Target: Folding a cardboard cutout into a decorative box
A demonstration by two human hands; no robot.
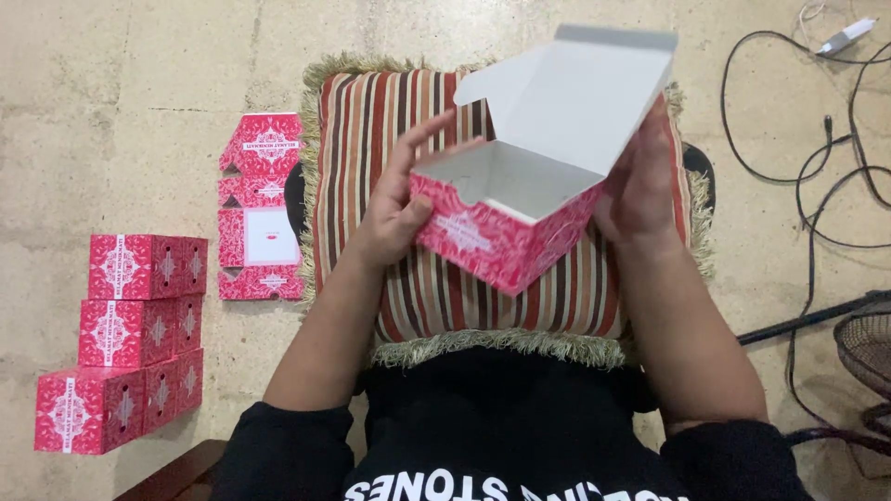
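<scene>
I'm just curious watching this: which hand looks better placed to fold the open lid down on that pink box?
Probably the right hand. It rests against the box just beneath the raised lid, so its fingers could tip it shut. The left hand grips the box's lower front corner, steadying it.

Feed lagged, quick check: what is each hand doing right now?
Left hand: holding the open red box.
Right hand: holding the same box's other side.
</scene>
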